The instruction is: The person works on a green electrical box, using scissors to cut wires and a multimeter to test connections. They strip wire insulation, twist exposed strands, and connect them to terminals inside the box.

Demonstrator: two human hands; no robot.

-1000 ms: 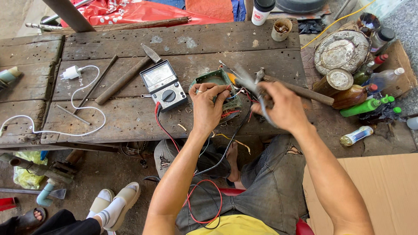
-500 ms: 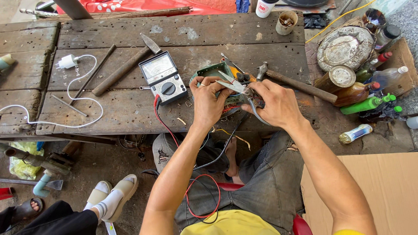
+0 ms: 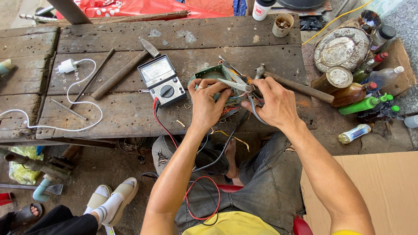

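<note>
Rough grey planks make up the bench point(image 3: 183, 35), set low over a dirt floor, with red cloth point(image 3: 130, 6) bunched along its far edge. Containers crowd the right end: a small cup point(image 3: 283, 25) holding bits I can't make out, a white cup point(image 3: 263, 8) with a dark lid, a round tin point(image 3: 333, 79) on its side, a brown bottle point(image 3: 352, 92), a green bottle point(image 3: 365, 104), a clear bottle point(image 3: 385, 77) with a red cap, and a small bottle point(image 3: 355, 133) lying on the ground. A battered metal dish point(image 3: 342, 48) rests behind them. What the bottles hold doesn't show.

At the near edge sits a green board point(image 3: 213, 75) with wires trailing off it. The left hand point(image 3: 208, 102) pinches it, fingers curled tight on its front edge. The right hand point(image 3: 272, 102) is closed round the handles of pliers point(image 3: 237, 83), whose tip lies over the board. Just left stands a meter point(image 3: 162, 80), its red lead point(image 3: 163, 126) and a black one hanging down past the seated person's knees. A hammer point(image 3: 296, 85) lies just behind the right hand. Farther left are a knife point(image 3: 124, 72), a thin rod point(image 3: 91, 78) and a white charger point(image 3: 67, 66) with its cable looped over the boards. Cardboard point(image 3: 383, 187) lies at lower right; another person's feet in white sandals point(image 3: 115, 198) show at lower left.
</note>
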